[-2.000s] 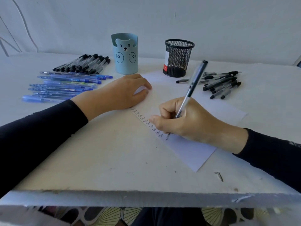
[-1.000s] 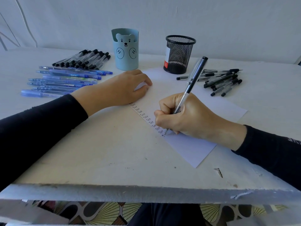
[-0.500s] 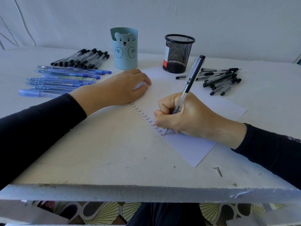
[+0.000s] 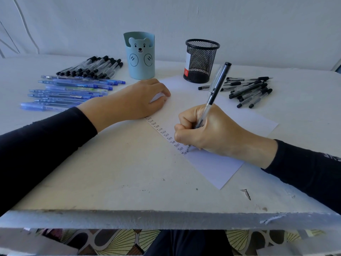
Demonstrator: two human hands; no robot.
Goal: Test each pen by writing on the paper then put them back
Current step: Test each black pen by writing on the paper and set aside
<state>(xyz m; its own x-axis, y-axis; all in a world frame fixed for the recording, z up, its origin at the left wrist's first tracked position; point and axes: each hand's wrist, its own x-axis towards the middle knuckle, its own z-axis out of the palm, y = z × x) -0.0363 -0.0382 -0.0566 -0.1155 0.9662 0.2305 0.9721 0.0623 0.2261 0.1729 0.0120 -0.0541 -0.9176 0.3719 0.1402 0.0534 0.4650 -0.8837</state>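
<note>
White table (image 4: 110, 172), centre frame: I'm watching the right hand (image 4: 215, 133) pinching the pen (image 4: 215, 89), its newest "Test" growing on the paper (image 4: 217, 169) under the relaxed, loosely spread left hand (image 4: 129, 102); this pen is passing.

pen piles (image 4: 252, 91) flank mesh cup (image 4: 202, 60).

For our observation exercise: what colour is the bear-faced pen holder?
The bear-faced pen holder is light blue; head view.

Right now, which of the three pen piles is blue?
The blue pens beside the left hand; the far-left pile and the right pile are black-capped.
</note>
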